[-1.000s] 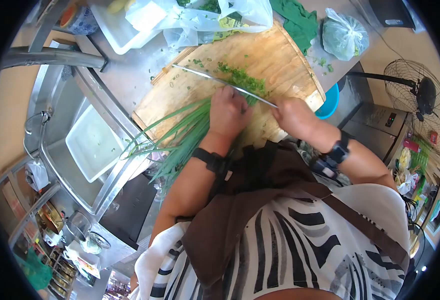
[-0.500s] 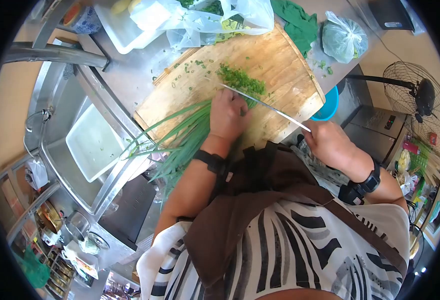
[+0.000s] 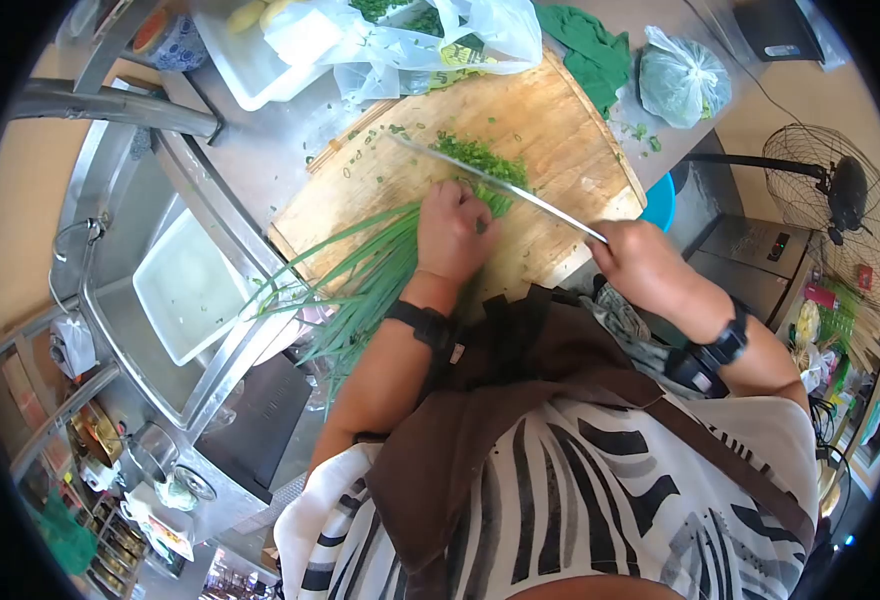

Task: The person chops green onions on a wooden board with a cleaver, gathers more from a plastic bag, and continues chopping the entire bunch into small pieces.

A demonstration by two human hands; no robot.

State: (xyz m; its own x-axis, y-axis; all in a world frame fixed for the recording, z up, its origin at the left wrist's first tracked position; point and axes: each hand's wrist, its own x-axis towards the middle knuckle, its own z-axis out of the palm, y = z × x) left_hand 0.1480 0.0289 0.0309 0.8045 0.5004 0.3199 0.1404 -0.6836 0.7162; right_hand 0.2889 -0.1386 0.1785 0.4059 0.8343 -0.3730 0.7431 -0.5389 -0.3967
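Note:
My left hand [image 3: 452, 232] is closed over a bunch of green onions [image 3: 365, 265], pressing it on the wooden cutting board [image 3: 570, 130]. Their long green tops hang off the board's near left edge. My right hand [image 3: 650, 262] grips the handle of a knife [image 3: 530, 197]. The blade slants up and left across the board, its tip beyond my left knuckles. Just past the blade lies a pile of chopped green onion [image 3: 480, 155]. Loose rings are scattered on the board to its left. My left fingertips are curled under and partly hidden.
Behind the board sit a plastic bag of greens [image 3: 410, 50], a white tray [image 3: 250, 80], a green cloth [image 3: 590, 55] and a tied plastic bag [image 3: 685, 78]. A sink [image 3: 110, 290] with a white basin [image 3: 185, 290] is left. A blue bucket [image 3: 660, 203] and a fan [image 3: 845, 185] stand right.
The knife has risen and shifted forward and left, its tip now farther past my left hand. My right hand has moved slightly up and left. My left hand stays almost in place on the bunch.

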